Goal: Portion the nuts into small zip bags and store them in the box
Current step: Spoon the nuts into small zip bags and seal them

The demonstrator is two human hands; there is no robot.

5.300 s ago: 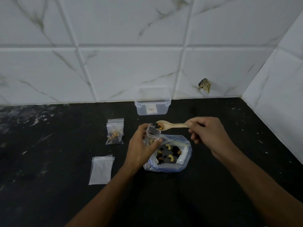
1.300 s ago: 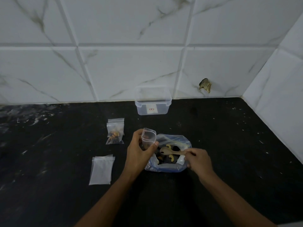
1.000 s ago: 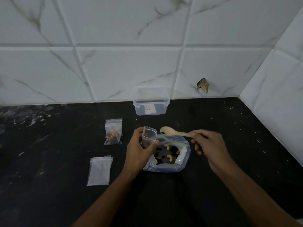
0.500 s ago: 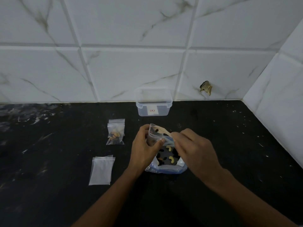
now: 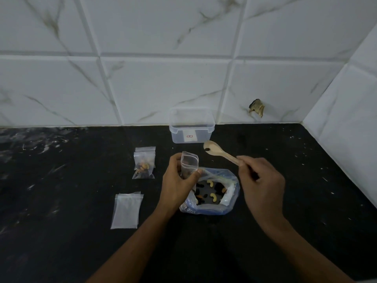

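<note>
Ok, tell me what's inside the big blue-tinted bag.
The big bag holds pale cashews and dark pieces. The left hand covers its left edge, hiding whatever lies there.

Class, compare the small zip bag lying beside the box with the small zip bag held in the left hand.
The small clear zip bag on the black counter lies flat, untouched; the small clear zip bag in the left hand stands upright, gripped by the left hand. The first looks closed; the held one gapes open. Both are clear plastic.
</note>
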